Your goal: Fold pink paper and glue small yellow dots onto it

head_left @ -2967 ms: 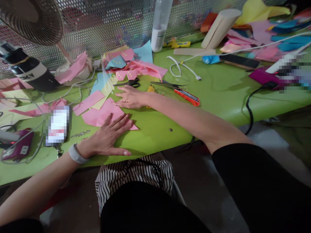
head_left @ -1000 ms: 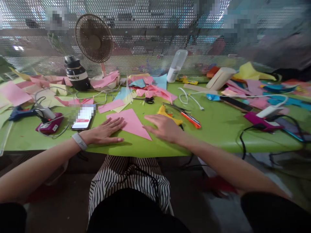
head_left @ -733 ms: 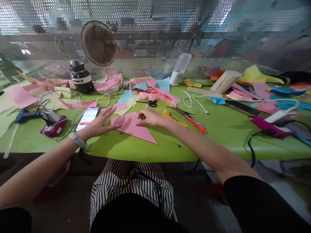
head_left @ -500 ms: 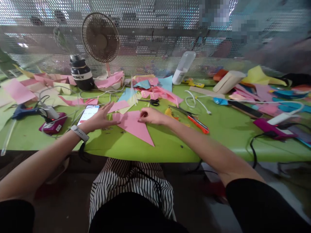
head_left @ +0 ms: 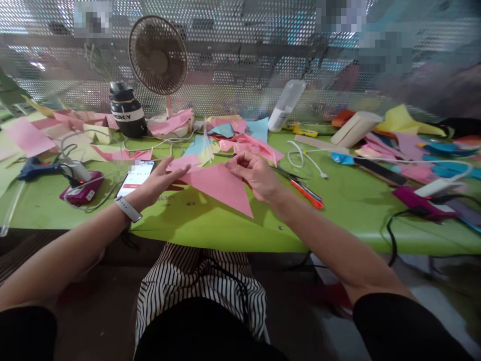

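**While the right hand [head_left: 253, 175] pinches its upper edge, one pink sheet [head_left: 223, 188] slants over the desk [head_left: 349, 200]**

Two bare hands are at work on one sheet. Around them are one fan [head_left: 159, 62], one dark bottle [head_left: 130, 119], one clear bottle [head_left: 287, 106], one phone [head_left: 136, 176], one orange cutter [head_left: 307, 193], one blue glue gun [head_left: 37, 170], one cardboard tube [head_left: 356, 129] and two purple power strips [head_left: 85, 189] set well apart, one toward each side. The paper scraps [head_left: 30, 136] lie in overlapping heaps, too many to count surely.

The right hand is closed on the sheet, thumb and fingertips pinching it near the upper right corner, the other fingers curled. The left hand [head_left: 160, 181] is loosely open, its fingers spread at the sheet's left end; whether they grip it cannot be told. A pale watch [head_left: 128, 208] circles the left wrist.

The sheet is plain pink, with straight edges and a pointed corner reaching down to the right. It is between the two hands, near the front edge of the desk, its right part tilted up off the green surface. The orange cutter lies to the right of the right hand, apart from the sheet.
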The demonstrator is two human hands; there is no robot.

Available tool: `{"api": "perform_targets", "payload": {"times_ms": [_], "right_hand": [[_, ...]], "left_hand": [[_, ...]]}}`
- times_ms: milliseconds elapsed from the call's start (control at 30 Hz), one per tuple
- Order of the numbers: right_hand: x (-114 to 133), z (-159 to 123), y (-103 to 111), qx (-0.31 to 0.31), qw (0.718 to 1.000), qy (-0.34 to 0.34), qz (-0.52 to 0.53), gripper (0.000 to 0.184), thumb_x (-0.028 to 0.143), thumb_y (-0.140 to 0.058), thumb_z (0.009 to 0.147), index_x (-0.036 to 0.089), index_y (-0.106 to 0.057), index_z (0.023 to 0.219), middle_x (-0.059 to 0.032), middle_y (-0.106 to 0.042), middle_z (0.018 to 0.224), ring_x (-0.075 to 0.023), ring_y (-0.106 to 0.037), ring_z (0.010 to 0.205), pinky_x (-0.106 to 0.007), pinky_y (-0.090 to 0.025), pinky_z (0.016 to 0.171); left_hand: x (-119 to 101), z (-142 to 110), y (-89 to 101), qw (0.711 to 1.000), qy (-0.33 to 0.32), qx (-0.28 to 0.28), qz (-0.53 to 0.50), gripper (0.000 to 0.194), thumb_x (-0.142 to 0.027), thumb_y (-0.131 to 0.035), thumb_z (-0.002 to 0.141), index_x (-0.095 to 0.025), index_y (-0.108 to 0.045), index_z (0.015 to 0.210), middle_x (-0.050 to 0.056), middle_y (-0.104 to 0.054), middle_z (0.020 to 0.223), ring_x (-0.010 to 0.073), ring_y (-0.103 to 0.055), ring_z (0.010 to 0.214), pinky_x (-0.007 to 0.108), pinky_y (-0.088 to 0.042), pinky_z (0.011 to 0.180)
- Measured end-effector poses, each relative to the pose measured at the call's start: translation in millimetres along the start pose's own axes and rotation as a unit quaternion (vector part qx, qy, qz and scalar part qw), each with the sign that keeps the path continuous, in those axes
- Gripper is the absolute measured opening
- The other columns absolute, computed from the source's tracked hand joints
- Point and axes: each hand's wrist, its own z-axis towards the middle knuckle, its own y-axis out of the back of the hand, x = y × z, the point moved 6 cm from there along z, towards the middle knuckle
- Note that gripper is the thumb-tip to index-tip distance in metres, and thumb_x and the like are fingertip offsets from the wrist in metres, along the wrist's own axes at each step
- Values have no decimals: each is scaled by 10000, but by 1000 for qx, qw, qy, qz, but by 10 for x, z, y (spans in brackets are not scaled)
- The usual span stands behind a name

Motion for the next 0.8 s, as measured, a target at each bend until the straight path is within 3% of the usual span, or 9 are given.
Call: {"api": "perform_targets", "payload": {"times_ms": [100, 167, 233, 333, 433, 500, 567, 700, 800], "right_hand": [[20, -61, 27, -12, 998, 41, -55, 428, 563, -824, 650, 229, -600, 796, -4, -631, 798, -161, -611, 763, -338, -531, 754], [24, -91, 108, -50, 992, 63, -100, 492, 560, -831, 645, 239, -617, 950, -55, -661, 1027, -227, -624, 1019, -419, -491, 956], [-11, -94, 158, -53, 990, 47, -119, 693, 556, -859, 602, 252, -585, 1161, -101, -601, 1281, -285, -518, 1263, -477, -403, 1083], [-80, -49, 101, 32, 996, -1, -77, 838, 557, -867, 583, 249, -544, 1292, -115, -624, 1299, -309, -528, 1271, -508, -436, 1058], [8, 2, 74, 67, 993, 52, -84, 553, 551, -832, 643, 244, -684, 1078, -64, -720, 1109, -279, -631, 1111, -492, -474, 1015], [106, 3, 99, 53, 982, 111, -140, 325, 518, -788, 722, 258, -733, 908, -35, -731, 1076, -260, -636, 1103, -481, -451, 1039], [174, -28, 127, 41, 968, 154, -196, 196, 467, -741, 795, 278, -749, 844, -23, -724, 1115, -251, -622, 1143, -483, -419, 1068], [127, -102, 135, 72, 944, 192, -259, 92, 359, -704, 838, 291, -763, 857, -27, -709, 1190, -244, -598, 1198, -488, -403, 1087], [-87, -158, 68, 174, 922, 178, -295, 146, 256, -639, 858, 286, -766, 923, -34, -726, 1174, -221, -624, 1175, -467, -443, 1067]], "left_hand": [[-68, 31, -95, 997, -60, -12, -45, 863, -211, -825, 724, -175, -400, 1474, 6, -664, 807, 138, -680, 735, 242, -563, 683], [-132, 51, -120, 990, -118, -18, -68, 871, -211, -820, 724, -186, -393, 1483, -26, -642, 748, 124, -667, 701, 239, -567, 689], [-191, 54, -128, 983, -168, -20, -73, 893, -251, -820, 729, -210, -369, 1499, -7, -673, 818, 141, -683, 758, 269, -581, 747], [-285, 20, -139, 973, -230, -14, 3, 946, -305, -814, 742, -256, -300, 1535, 66, -693, 1072, 212, -698, 921, 343, -584, 840], [-394, -65, -147, 941, -300, -15, 158, 928, -370, -779, 780, -272, -268, 1548, 125, -619, 1308, 271, -677, 1034, 408, -572, 903], [-461, -151, -157, 906, -351, -2, 238, 818, -381, -742, 819, -253, -341, 1520, 124, -659, 1261, 273, -677, 1053, 443, -548, 960], [-517, -258, -166, 873, -406, 31, 267, 597, -332, -711, 855, -240, -511, 1410, 95, -735, 1099, 253, -694, 1033, 446, -533, 991], [-514, -419, -172, 832, -461, 116, 285, 189, -219, -677, 871, -247, -743, 1046, 79, -765, 1030, 223, -706, 1030, 403, -560, 954], [-343, -409, -204, 820, -422, 185, 338, 219, -202, -631, 879, -245, -750, 1057, 99, -731, 1162, 238, -674, 1123, 417, -548, 986]]}}
